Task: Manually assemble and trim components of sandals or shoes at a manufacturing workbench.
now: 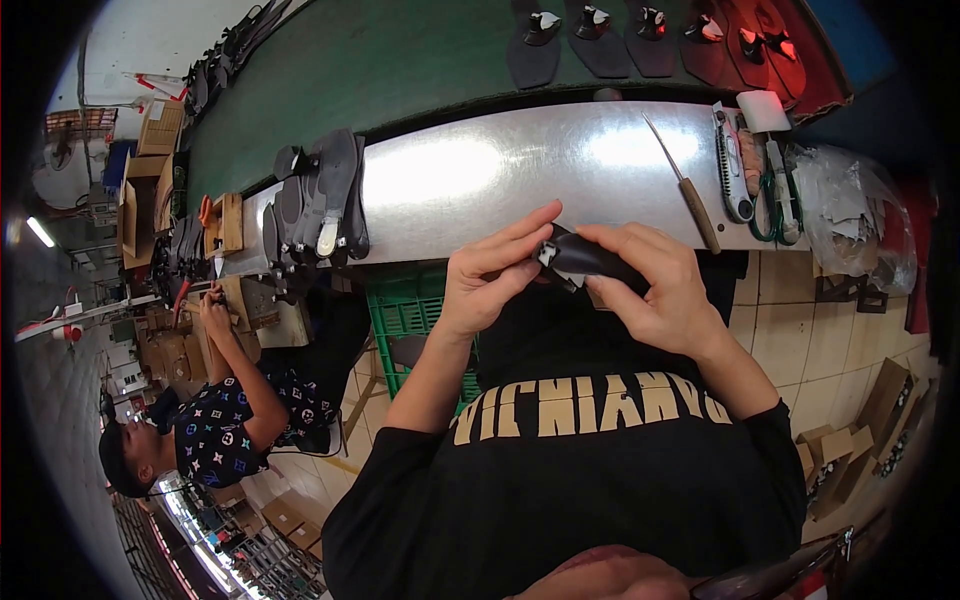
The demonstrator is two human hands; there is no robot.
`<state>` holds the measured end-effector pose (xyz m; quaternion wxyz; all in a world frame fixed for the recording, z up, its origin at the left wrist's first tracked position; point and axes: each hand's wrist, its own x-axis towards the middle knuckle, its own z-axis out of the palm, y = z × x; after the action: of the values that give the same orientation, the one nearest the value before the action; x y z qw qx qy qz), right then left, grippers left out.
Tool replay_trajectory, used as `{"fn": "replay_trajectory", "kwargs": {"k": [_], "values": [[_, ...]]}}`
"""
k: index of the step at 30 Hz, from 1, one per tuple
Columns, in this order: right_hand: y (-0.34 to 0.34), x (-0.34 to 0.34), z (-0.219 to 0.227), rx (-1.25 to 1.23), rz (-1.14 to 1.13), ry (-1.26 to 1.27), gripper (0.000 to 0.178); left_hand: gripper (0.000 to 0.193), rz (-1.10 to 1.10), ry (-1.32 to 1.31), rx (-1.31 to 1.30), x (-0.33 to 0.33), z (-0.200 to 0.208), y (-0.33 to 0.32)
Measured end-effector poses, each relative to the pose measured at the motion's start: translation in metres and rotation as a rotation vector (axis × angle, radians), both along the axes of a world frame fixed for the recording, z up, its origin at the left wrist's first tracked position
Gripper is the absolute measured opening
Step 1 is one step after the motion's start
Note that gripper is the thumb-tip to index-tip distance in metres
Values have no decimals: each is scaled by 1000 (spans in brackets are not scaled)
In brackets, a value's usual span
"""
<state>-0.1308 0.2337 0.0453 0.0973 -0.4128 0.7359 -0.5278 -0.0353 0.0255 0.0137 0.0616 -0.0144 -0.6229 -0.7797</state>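
Note:
Close to my body, just off the near edge of the metal bench (450,180), I hold a dark sandal (600,262) with a black-and-white strap piece at its left end. My right hand (660,290) is closed round the sandal, thumb below and fingers above. With its fingers pressed together, my left hand (490,275) pinches the strap end between thumb and fingers. My palms and fingers hide part of the sandal. On the bench to the right lies an awl (690,200) with a wooden handle.
Dark sandals (335,195) are stacked at the bench's left. A utility knife (733,170), green-handled scissors (783,200) and a plastic bag (855,210) sit at the right. Sandals (600,45) line the green belt (400,60). A green crate (405,315) stands below; a co-worker (240,410) sits left.

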Motion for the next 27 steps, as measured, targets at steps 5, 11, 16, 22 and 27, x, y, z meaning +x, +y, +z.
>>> {"fn": "replay_trajectory", "kwargs": {"k": [5,11,16,22,27], "values": [[-3,4,-17,-29,-41,-104,24,44,29,-109,-14,2,-6,3],[-13,8,-17,11,-94,72,16,44,120,-180,53,2,-9,14],[-15,6,-19,60,-80,202,18,45,170,-234,98,0,-6,17],[-14,2,-22,80,12,242,23,43,225,-268,114,-2,-8,16],[-12,1,-23,111,78,87,28,41,204,-312,100,-2,-13,11]]}}
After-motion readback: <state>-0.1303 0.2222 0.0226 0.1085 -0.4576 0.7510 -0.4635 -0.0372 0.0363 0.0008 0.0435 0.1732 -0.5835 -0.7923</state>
